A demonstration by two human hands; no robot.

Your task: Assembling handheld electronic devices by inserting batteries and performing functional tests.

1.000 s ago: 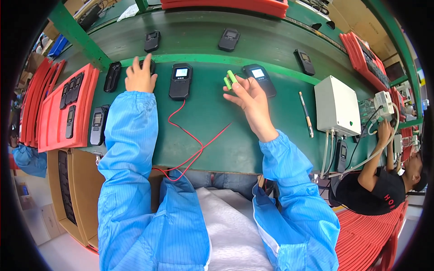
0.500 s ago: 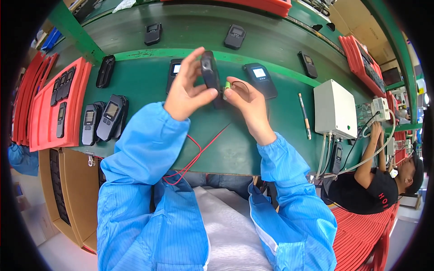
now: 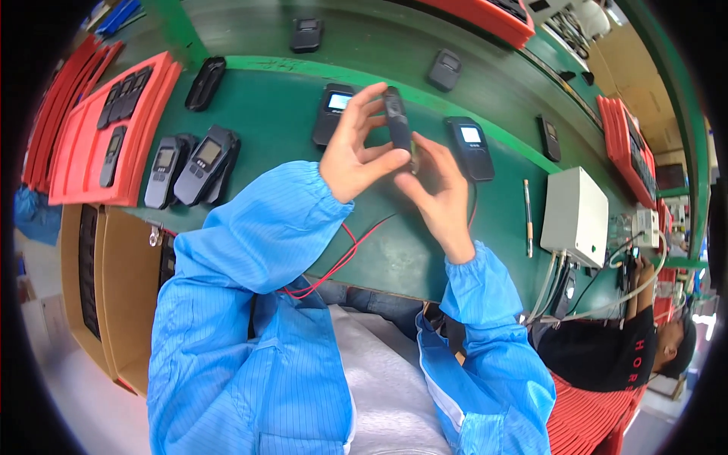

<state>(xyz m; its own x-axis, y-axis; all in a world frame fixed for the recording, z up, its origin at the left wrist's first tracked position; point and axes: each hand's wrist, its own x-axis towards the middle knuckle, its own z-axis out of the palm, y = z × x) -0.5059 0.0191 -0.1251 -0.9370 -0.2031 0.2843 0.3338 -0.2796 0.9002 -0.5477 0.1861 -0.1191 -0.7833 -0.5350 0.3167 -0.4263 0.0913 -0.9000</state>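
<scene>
A black handheld meter is held nearly edge-on above the bench, its face turned away from view. My left hand grips it, fingers behind and thumb at its lower part. At the meter's lower right side, my right hand pinches a small green battery; only a sliver of it shows between fingertips and meter. Behind the hands, one meter with a lit screen lies to the left and another lit meter to the right. Red wires trail on the bench below my left wrist.
Two grey-black meters lie at left beside a red tray holding more. A black casing lies farther back. At right stand a pen-like tool and a white box with cables. A co-worker sits beyond it.
The view has shifted, so the bench things appear moved. My right hand has come up against the meter's lower side, and the green battery, plainly visible before, is now mostly hidden there.
</scene>
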